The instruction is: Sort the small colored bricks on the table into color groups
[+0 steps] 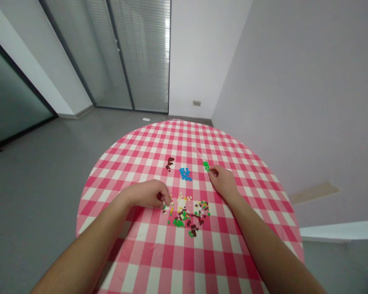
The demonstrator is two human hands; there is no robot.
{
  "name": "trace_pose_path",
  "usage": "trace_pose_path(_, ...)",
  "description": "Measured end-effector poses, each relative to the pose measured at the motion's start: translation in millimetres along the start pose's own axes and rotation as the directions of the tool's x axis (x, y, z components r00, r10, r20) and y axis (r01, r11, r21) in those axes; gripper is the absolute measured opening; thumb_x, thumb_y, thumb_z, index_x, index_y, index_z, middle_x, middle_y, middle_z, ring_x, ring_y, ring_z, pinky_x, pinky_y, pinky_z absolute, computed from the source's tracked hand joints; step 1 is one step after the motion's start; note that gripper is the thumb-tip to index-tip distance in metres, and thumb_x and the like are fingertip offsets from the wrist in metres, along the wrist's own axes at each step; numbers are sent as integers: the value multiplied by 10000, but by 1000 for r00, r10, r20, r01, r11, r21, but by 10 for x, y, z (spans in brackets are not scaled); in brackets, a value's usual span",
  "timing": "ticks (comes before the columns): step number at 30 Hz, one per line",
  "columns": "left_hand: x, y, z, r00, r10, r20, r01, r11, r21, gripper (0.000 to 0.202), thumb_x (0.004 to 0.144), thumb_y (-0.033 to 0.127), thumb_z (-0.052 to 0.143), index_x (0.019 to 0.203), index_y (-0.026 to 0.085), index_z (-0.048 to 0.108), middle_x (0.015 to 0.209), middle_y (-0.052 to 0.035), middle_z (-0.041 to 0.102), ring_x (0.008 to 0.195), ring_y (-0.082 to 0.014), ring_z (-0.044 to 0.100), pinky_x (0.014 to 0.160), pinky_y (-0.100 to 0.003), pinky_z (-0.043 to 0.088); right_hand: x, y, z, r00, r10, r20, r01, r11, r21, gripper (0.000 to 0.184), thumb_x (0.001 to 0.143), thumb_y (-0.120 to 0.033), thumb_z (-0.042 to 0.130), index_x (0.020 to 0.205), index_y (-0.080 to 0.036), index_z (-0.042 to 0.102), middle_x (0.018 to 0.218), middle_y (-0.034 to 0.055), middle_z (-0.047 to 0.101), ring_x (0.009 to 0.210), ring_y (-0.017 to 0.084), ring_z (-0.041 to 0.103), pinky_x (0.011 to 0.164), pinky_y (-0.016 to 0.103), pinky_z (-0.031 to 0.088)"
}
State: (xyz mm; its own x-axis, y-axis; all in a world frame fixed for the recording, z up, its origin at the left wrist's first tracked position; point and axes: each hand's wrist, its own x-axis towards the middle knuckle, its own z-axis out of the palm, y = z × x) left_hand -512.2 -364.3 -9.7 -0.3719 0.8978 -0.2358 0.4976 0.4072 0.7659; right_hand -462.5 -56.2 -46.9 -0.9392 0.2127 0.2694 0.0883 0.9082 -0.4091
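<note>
On the checked tablecloth lies a mixed heap of small toy building bricks (187,216) in green, brown, white, yellow and red. My left hand (153,193) is at the heap's left edge, thumb and fingers pinched downward beside a small green brick (164,207). Whatever is between those fingertips is too small to make out. Farther right, my right hand (223,181) rests with curled, closed fingers against a small group of green bricks (206,165). Its fingertips touch or nearly touch the group, and what they hold is hidden. Blue bricks (185,174) form a separate pile between the hands.
A few dark brown bricks (169,163) sit left of the blue pile. The round table wears a pink and white checked tablecloth (178,134). Beyond it are glass partitions (141,53), a wall socket (196,103) and a white power strip (146,119) on the floor.
</note>
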Motion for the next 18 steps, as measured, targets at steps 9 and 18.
trace_pose_path(9, 51, -1, 31, 999, 45, 19, -46, 998, 32, 175, 698, 59, 606, 705, 178, 735, 733, -11, 698, 670, -141, 621, 616, -237, 434, 3, 56, 40, 999, -14, -46, 16, 999, 33, 167, 834, -218, 593, 943, -176, 713, 861, 80, 746, 764, 221, 683, 686, 307, 506)
trace_pose_path(18, 83, -75, -84, 970, 3, -242, -8, 1000, -21, 142, 826, 177, 587, 815, 185, 728, 870, -46, 723, 793, -173, 649, 716, -275, 486, -35, -10, 44, 998, -60, -37, 65, 990, 127, 169, 839, -241, 578, 920, -186, 715, 833, 66, 748, 725, 204, 684, 656, 293, 512)
